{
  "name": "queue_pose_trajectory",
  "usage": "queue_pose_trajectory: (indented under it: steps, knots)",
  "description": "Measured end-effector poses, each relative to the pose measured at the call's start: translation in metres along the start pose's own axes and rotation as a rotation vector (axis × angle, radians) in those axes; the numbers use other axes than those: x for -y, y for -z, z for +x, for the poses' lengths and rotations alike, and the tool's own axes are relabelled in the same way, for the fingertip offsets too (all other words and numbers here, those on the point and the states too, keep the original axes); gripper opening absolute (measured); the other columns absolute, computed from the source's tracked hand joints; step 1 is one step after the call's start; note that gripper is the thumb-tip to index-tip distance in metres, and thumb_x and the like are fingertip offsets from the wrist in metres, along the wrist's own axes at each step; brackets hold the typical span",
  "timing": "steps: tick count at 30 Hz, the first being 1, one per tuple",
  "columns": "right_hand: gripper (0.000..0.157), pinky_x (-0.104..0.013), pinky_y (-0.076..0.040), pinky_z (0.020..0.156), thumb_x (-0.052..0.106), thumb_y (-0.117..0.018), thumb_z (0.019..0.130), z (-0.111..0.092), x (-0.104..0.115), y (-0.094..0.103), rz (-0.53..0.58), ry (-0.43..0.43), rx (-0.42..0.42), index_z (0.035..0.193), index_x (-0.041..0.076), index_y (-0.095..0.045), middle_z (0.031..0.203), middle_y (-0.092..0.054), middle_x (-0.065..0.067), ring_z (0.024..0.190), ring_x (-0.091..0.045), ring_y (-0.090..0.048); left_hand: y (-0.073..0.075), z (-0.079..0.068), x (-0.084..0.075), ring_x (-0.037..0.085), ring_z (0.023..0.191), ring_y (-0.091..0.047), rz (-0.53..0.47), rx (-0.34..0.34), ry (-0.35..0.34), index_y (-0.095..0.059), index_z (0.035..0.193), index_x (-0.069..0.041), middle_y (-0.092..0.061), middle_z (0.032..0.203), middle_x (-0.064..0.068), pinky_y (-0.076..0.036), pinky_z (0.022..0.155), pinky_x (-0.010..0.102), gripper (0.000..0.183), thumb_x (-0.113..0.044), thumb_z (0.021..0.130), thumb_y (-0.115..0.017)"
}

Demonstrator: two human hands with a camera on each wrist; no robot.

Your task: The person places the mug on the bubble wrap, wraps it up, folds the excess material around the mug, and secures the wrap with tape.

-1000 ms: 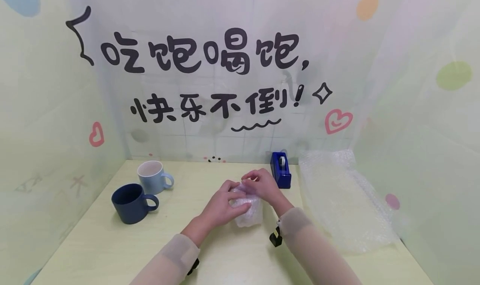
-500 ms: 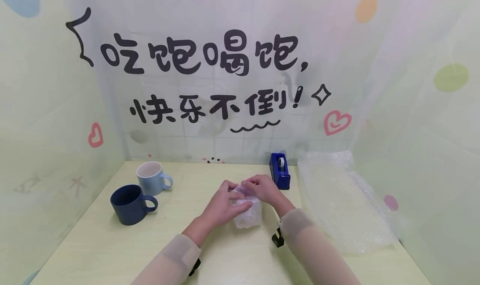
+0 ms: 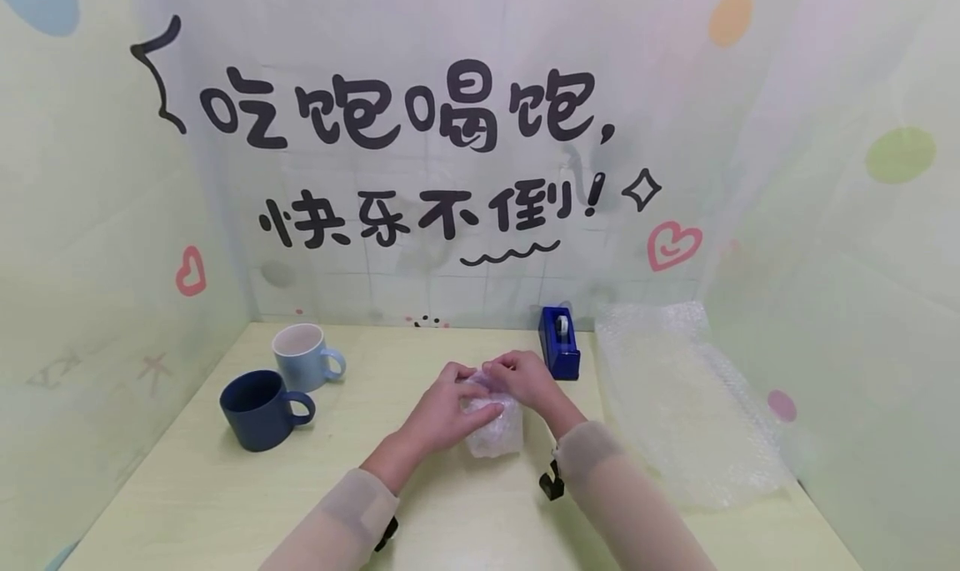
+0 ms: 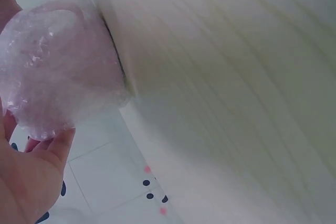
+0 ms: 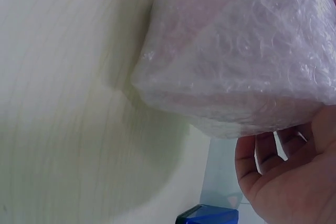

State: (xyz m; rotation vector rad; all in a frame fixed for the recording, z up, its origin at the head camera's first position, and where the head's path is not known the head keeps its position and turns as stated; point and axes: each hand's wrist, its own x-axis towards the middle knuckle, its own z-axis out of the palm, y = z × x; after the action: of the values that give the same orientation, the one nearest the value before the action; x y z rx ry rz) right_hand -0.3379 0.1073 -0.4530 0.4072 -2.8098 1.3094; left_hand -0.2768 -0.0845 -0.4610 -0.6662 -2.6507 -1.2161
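A pinkish, cup-sized object in bubble wrap point(image 3: 497, 431) stands on the table between my two hands. In the left wrist view a curved pink band, like a mug handle, shows faintly through the wrapped bundle point(image 4: 58, 66). My left hand point(image 3: 442, 411) holds the bundle from the left, its thumb on the near side and its fingers round the far side. My right hand point(image 3: 527, 378) pinches the wrap at the top, its fingers curled. In the right wrist view a folded layer of bubble wrap point(image 5: 252, 40) crosses the side slantwise. Both hands partly hide the top.
At the left stand a dark blue mug point(image 3: 257, 417) and a light blue mug point(image 3: 302, 363). A blue tape dispenser point(image 3: 559, 346) is behind my right hand. Loose bubble wrap sheets point(image 3: 682, 413) lie at the right. Printed curtains point(image 3: 420, 288) close off the back and sides.
Since one second ago, my right hand's fingers have come down slightly onto the top of the wrap. Over the last half second both hands hold nearly still; the mugs and tape dispenser stay put.
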Motion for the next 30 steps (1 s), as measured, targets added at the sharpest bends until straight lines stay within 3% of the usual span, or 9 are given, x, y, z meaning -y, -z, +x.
queue_pose_trajectory:
  steps: [4,8,12,15,17,19,23,26,30]
  knots:
    - [0.028,-0.035,-0.060,0.090,0.032,-0.072,0.107,-0.002,0.003,0.001,0.053,-0.022,-0.009,0.106,0.007,-0.086,0.107,-0.084,-0.007,0.100,-0.018,-0.073,0.006,0.000,0.005,0.040,0.132,-0.066,-0.022,0.027,-0.031,-0.086,0.117,-0.011,-0.060,0.146,0.018,-0.056,0.112,0.059,0.027,-0.031,0.106,-0.073]
    - [0.029,-0.042,-0.061,0.097,0.034,-0.071,0.108,-0.005,0.006,0.005,0.049,-0.033,-0.032,0.114,0.009,-0.084,0.112,-0.083,-0.007,0.104,-0.021,-0.073,0.012,0.000,0.012,0.042,0.142,-0.059,-0.090,0.078,-0.053,-0.083,0.126,-0.011,-0.058,0.153,0.019,-0.049,0.118,0.063,0.030,-0.017,0.108,-0.060]
    - [0.032,-0.045,-0.060,0.096,0.036,-0.066,0.108,-0.014,0.014,0.012,-0.024,-0.048,-0.144,0.117,0.007,-0.077,0.117,-0.077,-0.010,0.104,-0.024,-0.069,0.017,-0.001,0.018,0.044,0.148,-0.054,-0.137,0.126,-0.086,-0.080,0.134,-0.012,-0.057,0.157,0.020,-0.045,0.121,0.067,0.031,-0.018,0.109,-0.062]
    - [0.025,-0.039,-0.058,0.081,0.032,-0.064,0.105,-0.029,0.033,0.023,-0.061,-0.055,-0.227,0.109,0.009,-0.070,0.106,-0.073,-0.009,0.092,-0.023,-0.067,0.023,-0.001,0.020,0.046,0.149,-0.053,-0.161,0.134,-0.124,-0.079,0.134,-0.010,-0.060,0.156,0.021,-0.045,0.121,0.068,0.029,-0.018,0.110,-0.065]
    - [0.022,-0.034,-0.055,0.071,0.031,-0.065,0.104,-0.043,0.050,0.033,-0.093,-0.065,-0.196,0.101,0.009,-0.069,0.096,-0.071,-0.007,0.083,-0.021,-0.065,0.026,0.000,0.020,0.046,0.150,-0.054,-0.161,0.134,-0.139,-0.079,0.133,-0.009,-0.061,0.156,0.021,-0.046,0.121,0.067,0.028,-0.017,0.110,-0.066]
    - [0.027,-0.030,-0.052,0.061,0.035,-0.066,0.105,-0.057,0.063,0.038,-0.146,-0.084,-0.081,0.093,0.011,-0.067,0.083,-0.070,-0.003,0.071,-0.018,-0.065,0.028,0.001,0.019,0.045,0.149,-0.055,-0.175,0.138,-0.119,-0.075,0.135,-0.007,-0.062,0.156,0.021,-0.049,0.120,0.065,0.028,-0.016,0.109,-0.067]
    - [0.048,-0.029,-0.049,0.051,0.053,-0.071,0.103,-0.079,0.073,0.032,-0.262,-0.105,0.160,0.077,0.012,-0.065,0.070,-0.067,-0.001,0.058,-0.016,-0.066,0.028,0.001,0.017,0.042,0.140,-0.063,-0.254,0.117,-0.001,-0.059,0.141,-0.005,-0.063,0.149,0.019,-0.056,0.115,0.058,0.039,-0.015,0.106,-0.073]
    - [0.053,-0.028,-0.042,0.050,0.059,-0.078,0.095,-0.088,0.068,0.020,-0.329,-0.083,0.171,0.075,0.014,-0.061,0.067,-0.063,0.001,0.056,-0.014,-0.060,0.028,0.000,0.018,0.037,0.134,-0.065,-0.284,0.099,0.077,-0.055,0.138,-0.008,-0.066,0.140,0.013,-0.061,0.109,0.051,0.043,-0.018,0.103,-0.079]
    - [0.047,-0.030,-0.038,0.053,0.053,-0.084,0.091,-0.091,0.060,0.011,-0.370,-0.076,0.110,0.083,0.013,-0.059,0.071,-0.060,0.002,0.062,-0.015,-0.053,0.029,-0.002,0.022,0.031,0.131,-0.066,-0.272,0.102,0.116,-0.062,0.132,-0.009,-0.068,0.132,0.009,-0.063,0.103,0.046,0.035,-0.021,0.103,-0.078]
